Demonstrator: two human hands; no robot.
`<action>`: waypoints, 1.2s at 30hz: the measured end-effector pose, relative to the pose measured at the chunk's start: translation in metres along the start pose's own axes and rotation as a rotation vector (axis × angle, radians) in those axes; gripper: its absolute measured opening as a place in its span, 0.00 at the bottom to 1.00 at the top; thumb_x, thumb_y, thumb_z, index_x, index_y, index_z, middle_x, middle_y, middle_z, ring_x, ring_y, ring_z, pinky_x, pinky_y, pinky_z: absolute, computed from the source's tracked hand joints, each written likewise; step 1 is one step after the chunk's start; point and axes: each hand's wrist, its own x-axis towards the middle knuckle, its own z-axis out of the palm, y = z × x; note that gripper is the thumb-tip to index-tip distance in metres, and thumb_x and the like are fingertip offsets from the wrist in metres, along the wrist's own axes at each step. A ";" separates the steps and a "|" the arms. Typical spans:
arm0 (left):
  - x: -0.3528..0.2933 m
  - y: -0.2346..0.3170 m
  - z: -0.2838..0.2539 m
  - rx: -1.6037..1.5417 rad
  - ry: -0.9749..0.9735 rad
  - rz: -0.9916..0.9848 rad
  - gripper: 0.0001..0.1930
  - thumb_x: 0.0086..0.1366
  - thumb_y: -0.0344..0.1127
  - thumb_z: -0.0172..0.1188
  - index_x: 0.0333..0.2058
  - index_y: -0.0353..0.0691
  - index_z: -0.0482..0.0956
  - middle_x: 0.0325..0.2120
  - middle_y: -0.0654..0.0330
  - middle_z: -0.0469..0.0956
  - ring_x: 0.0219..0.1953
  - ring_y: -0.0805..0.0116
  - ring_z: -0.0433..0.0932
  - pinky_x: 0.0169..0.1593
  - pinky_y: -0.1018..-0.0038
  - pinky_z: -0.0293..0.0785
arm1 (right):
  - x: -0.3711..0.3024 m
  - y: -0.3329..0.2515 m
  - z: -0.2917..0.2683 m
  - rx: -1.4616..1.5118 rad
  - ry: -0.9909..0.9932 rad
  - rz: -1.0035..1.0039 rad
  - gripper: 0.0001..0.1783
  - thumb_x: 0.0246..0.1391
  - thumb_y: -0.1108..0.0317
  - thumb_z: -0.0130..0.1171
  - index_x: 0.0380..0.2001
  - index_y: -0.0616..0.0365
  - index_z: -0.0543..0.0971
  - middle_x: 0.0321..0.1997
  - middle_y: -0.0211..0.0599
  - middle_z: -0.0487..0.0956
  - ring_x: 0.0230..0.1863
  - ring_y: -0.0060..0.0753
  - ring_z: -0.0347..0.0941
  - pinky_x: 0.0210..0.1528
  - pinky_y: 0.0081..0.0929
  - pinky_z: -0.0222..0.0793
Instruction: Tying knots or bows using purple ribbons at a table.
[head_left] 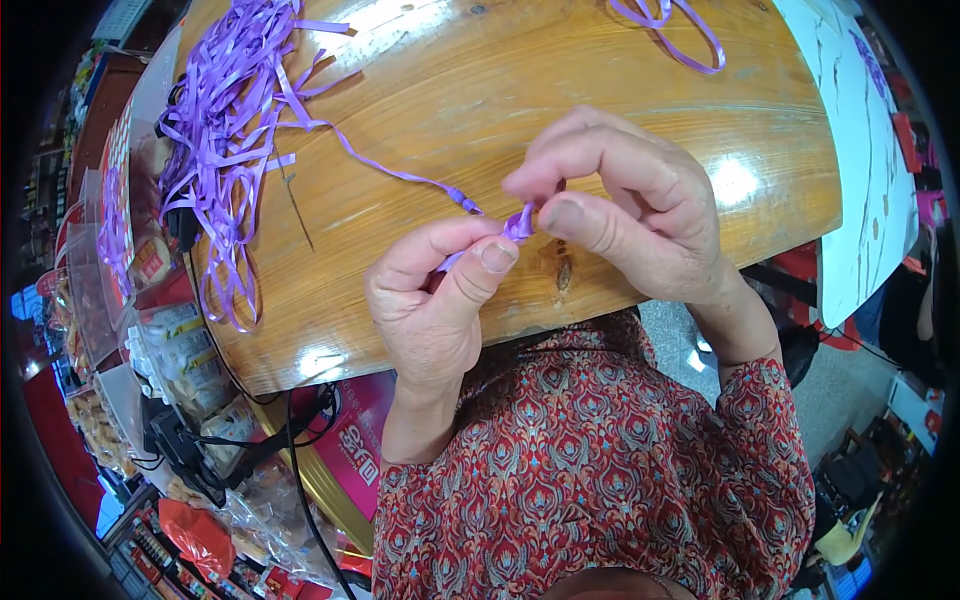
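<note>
Between the thumb and forefinger of my left hand [430,290] is a folded, knotted piece of purple ribbon [517,224]. A short end of it pokes out beside the left thumb. My right hand [630,195] is curled close on the other side, thumb and forefinger at a narrow strand rising from the knot; its exact hold is partly hidden. A thin purple ribbon [385,172] with a small wound bead-like knot [460,197] runs from the left hand toward a large tangled heap of purple ribbons [225,120] at the far left of the table.
The wooden table [420,90] carries a thin metal-looking rod [297,212] near the heap and a ribbon loop [700,50] at the far right. A white marbled surface [850,130] adjoins on the right. Packaged goods [185,350] and black cables [290,430] crowd the left.
</note>
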 end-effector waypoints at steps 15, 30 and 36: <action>0.006 0.002 -0.003 0.300 -0.091 0.115 0.04 0.55 0.25 0.62 0.30 0.31 0.79 0.24 0.61 0.78 0.25 0.77 0.73 0.30 0.81 0.68 | 0.004 -0.004 -0.005 -0.622 -0.125 -0.467 0.19 0.27 0.68 0.64 0.30 0.62 0.80 0.24 0.32 0.72 0.25 0.31 0.67 0.27 0.28 0.58; 0.004 0.019 -0.014 0.589 -0.167 0.181 0.03 0.53 0.25 0.64 0.27 0.35 0.80 0.17 0.65 0.73 0.17 0.81 0.66 0.21 0.82 0.58 | 0.000 -0.001 -0.022 -0.730 -0.145 -0.541 0.16 0.28 0.68 0.59 0.28 0.62 0.77 0.24 0.31 0.71 0.27 0.31 0.67 0.30 0.31 0.59; -0.003 0.016 -0.015 0.309 0.001 0.052 0.03 0.54 0.24 0.63 0.29 0.34 0.79 0.22 0.68 0.75 0.23 0.85 0.67 0.27 0.87 0.61 | 0.003 0.001 -0.025 -0.460 -0.135 -0.101 0.26 0.36 0.66 0.68 0.42 0.62 0.76 0.27 0.35 0.75 0.29 0.34 0.70 0.33 0.29 0.64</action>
